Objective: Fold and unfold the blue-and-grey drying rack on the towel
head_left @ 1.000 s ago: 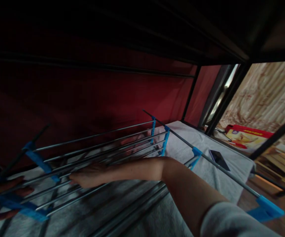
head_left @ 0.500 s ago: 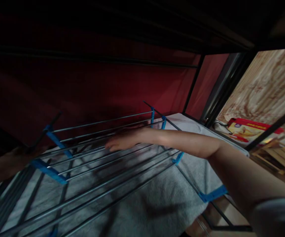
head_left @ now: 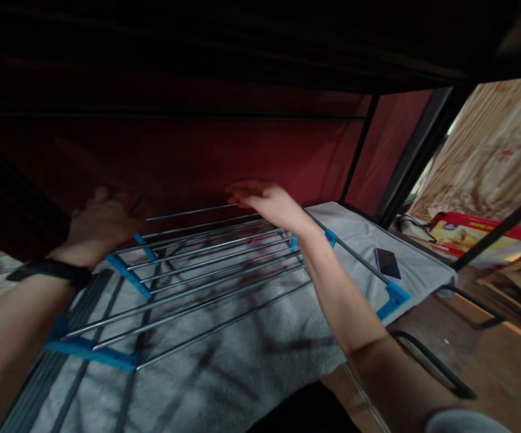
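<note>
A metal drying rack (head_left: 224, 276) with grey rods and blue plastic joints lies across a grey blanket (head_left: 296, 373). My left hand (head_left: 104, 225), with a dark band at its wrist, is at the rack's far left corner; its fingers are dim and appear closed around the frame by a dark rod end. Over the rack's far edge reaches my right hand (head_left: 263, 198), its fingers stretched out and thumb apart, close to the rear rods. Whether it touches them I cannot tell.
Behind the rack hangs a dark red cloth (head_left: 188, 156) within a black metal frame (head_left: 360, 144). A phone (head_left: 387, 263) rests on the blanket at the right. On the floor side stand a red and yellow box (head_left: 472, 234) and a wooden crate (head_left: 520, 285). A patterned curtain (head_left: 504, 144) hangs beyond.
My right hand has moved from above the middle rods to the rack's far edge. My left hand has come up and right in view. The phone now shows.
</note>
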The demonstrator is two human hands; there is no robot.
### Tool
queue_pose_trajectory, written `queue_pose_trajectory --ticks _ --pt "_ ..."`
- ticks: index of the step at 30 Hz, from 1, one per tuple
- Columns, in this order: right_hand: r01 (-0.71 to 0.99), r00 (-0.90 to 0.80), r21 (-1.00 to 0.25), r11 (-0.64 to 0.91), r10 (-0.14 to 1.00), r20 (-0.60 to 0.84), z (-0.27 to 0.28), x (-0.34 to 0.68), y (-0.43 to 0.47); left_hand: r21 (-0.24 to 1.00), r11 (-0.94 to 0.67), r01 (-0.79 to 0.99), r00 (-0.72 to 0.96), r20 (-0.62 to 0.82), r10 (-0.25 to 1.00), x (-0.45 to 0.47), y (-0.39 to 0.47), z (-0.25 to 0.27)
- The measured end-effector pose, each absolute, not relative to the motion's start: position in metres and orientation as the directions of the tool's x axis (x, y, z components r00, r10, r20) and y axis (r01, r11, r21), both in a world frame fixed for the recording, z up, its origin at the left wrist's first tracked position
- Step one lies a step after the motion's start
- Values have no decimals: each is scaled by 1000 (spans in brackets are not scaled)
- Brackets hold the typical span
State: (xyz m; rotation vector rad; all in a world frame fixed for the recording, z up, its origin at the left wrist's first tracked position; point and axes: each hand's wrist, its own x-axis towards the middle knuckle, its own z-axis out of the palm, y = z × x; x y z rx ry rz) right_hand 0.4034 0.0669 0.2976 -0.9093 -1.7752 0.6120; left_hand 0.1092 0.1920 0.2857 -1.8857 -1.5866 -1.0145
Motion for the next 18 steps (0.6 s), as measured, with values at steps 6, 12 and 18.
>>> queue_pose_trajectory --ticks 6,12,18 --pt "-64 -245 -947 315 915 321 150 341 -23 243 -667 705 125 882 454 146 81 297" --pt "328 -177 -944 31 984 -29 2 326 -51 204 -683 702 279 802 527 149 -47 132" --pt "527 -63 -835 156 988 144 -50 354 -73 288 -432 855 245 509 825 83 -94 -11"
